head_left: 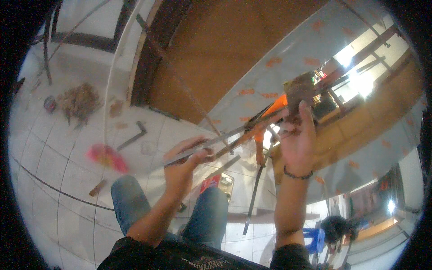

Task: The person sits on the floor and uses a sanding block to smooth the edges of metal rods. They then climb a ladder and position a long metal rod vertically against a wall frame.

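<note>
On white tiled floor (49,207), brown debris pile (80,104) far left. Holding long thin strips (245,138) slanted across the middle: near left end inside curled left hand (185,159), far right end at right hand (297,139), its closure blurred, can't tell. Blurred pink item (110,158) near left.
</note>
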`<state>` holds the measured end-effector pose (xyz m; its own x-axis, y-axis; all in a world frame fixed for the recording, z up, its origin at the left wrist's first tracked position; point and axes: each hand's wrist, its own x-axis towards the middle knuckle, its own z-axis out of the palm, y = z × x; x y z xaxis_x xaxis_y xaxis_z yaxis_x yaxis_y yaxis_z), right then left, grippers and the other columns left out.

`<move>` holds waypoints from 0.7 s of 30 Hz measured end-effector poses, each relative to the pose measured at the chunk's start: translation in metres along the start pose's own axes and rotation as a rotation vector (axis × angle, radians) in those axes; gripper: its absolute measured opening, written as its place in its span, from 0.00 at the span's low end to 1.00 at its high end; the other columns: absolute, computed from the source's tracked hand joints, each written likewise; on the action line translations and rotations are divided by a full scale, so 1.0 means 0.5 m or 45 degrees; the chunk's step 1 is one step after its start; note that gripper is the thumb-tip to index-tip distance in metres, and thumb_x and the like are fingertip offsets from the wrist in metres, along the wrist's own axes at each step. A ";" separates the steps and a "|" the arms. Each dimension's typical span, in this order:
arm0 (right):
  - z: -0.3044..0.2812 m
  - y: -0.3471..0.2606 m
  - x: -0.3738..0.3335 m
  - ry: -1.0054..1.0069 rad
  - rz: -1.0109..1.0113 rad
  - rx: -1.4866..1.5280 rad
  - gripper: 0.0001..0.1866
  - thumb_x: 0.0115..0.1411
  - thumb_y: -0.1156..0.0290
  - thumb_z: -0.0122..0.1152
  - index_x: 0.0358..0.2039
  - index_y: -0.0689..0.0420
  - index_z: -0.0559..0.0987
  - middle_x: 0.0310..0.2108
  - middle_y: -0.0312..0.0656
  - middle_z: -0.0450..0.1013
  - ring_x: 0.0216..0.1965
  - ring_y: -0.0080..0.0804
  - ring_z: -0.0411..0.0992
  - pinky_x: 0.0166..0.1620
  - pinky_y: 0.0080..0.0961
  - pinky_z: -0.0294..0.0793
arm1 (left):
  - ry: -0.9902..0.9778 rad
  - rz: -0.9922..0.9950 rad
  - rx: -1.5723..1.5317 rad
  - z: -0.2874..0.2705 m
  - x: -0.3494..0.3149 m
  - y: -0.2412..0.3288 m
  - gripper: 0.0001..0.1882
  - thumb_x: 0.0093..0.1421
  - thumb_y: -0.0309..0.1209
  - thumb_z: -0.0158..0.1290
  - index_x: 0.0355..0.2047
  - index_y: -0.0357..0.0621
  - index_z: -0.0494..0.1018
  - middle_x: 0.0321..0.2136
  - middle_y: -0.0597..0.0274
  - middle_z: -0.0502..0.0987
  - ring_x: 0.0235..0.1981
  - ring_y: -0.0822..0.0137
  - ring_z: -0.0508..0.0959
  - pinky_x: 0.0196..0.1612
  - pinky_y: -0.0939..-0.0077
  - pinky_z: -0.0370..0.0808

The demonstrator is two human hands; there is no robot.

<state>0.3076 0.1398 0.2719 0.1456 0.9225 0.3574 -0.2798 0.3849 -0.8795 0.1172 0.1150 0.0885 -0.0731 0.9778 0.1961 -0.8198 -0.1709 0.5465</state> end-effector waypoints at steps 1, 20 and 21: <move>0.003 -0.002 0.001 0.001 -0.001 -0.008 0.09 0.59 0.69 0.64 0.39 0.54 0.76 0.36 0.34 0.76 0.32 0.23 0.74 0.24 0.14 0.64 | 0.040 0.009 -0.035 -0.016 -0.007 0.006 0.22 0.53 0.25 0.60 0.48 0.29 0.72 0.41 0.46 0.77 0.37 0.56 0.80 0.41 0.63 0.81; 0.047 0.071 -0.127 0.067 -1.291 -1.515 0.16 0.51 0.78 0.64 0.43 0.58 0.80 0.43 0.47 0.76 0.43 0.42 0.75 0.45 0.34 0.76 | 0.118 0.170 0.202 -0.073 -0.037 0.034 0.14 0.52 0.24 0.61 0.38 0.27 0.77 0.34 0.49 0.79 0.31 0.56 0.82 0.38 0.62 0.83; 0.045 0.072 -0.135 -0.055 -1.368 -1.625 0.12 0.51 0.78 0.64 0.38 0.56 0.82 0.43 0.46 0.76 0.42 0.41 0.75 0.45 0.35 0.75 | 0.122 0.160 0.199 -0.070 -0.038 0.038 0.14 0.52 0.23 0.61 0.38 0.27 0.77 0.34 0.49 0.79 0.31 0.56 0.82 0.38 0.62 0.83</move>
<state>0.2664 0.0918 0.2232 -0.2848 0.2797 0.9169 0.8286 0.5527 0.0888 0.0831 0.0973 0.0667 -0.2288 0.9535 0.1963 -0.7034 -0.3013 0.6437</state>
